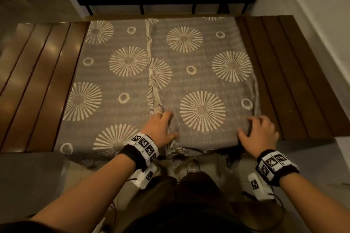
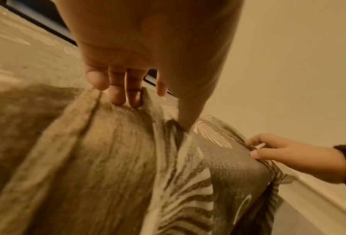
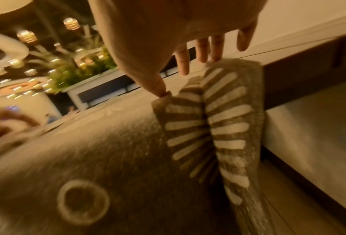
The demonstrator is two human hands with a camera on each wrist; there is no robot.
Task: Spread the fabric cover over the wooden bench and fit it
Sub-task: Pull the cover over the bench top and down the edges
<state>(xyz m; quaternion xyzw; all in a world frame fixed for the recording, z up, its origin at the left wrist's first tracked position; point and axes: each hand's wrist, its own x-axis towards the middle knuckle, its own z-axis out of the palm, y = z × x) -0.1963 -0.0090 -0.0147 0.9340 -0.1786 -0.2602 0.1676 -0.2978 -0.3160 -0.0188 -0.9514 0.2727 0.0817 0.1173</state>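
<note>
Nearest the camera, the left hand rests on the fabric cover at the near edge of the bench, beside a bunched seam running near to far. In the left wrist view its fingers dig into a raised ridge of cloth with the thumb opposite, so it looks to be pinching a fold. The right hand sits at the cover's near right corner, fingers curled over the cloth; the right wrist view shows the thumb pressing a gathered fold, though whether the fingers close on it I cannot tell for certain.

The cover lies across the middle of the bench, with bare slats to the left and right and its near hem hanging over the front edge. It looks light, soft and limp, prone to wrinkling and sliding on the polished wood. It is probably best taken by the hem and corners and pulled outward evenly.
</note>
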